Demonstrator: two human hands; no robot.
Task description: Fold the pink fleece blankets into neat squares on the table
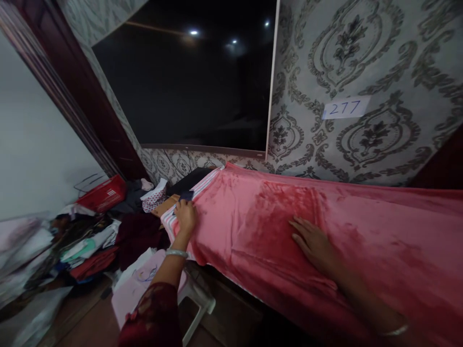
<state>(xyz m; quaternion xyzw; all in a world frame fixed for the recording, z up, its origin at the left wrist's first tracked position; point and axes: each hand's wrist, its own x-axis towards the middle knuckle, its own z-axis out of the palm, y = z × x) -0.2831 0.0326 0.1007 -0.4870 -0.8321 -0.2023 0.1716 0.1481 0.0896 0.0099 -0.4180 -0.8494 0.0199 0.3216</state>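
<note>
A pink velvety cloth (pixel 213 212) is spread along the long surface in front of me, with a darker red velvety area (pixel 267 231) in its middle. My right hand (pixel 311 236) lies flat on this red area, its fingers stretched out and slightly apart. At the cloth's left end, the fingers of my left hand (pixel 186 217) are curled down over the edge of a striped cloth (pixel 168 219). Their tips are partly hidden. Just beyond these fingers is a small dark blue piece (pixel 187 195), too little visible to name.
A pile of clothes (pixel 94 246) fills the left side, with a red basket (pixel 103 193) behind it. Below my left arm stands a white plastic stool (pixel 197 294) beside a pale pink cloth (pixel 139 284). A large television (pixel 202 82) and a paper marked 277 (pixel 346 107) are on the wall.
</note>
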